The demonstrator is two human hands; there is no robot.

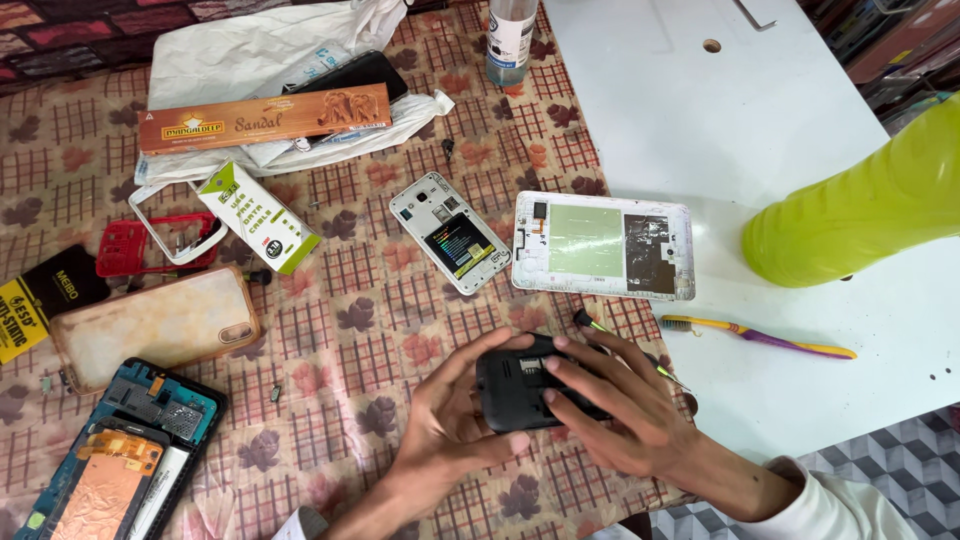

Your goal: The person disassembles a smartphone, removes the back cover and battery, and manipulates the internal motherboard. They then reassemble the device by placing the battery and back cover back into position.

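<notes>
Small black phone body (520, 388), back side up, held just above the patterned tablecloth (380, 320). Left hand (450, 420) grips its near-left edge, fingers curled closed on it; right hand (625, 405) lies over its right half, fingers spread across it. Green-handled screwdriver (600, 327) and toothbrush (760, 336) lie just beyond.

Black phone (520, 390) partly hidden by fingers (580, 375); green bottle (860, 215) cut off at edge.
</notes>
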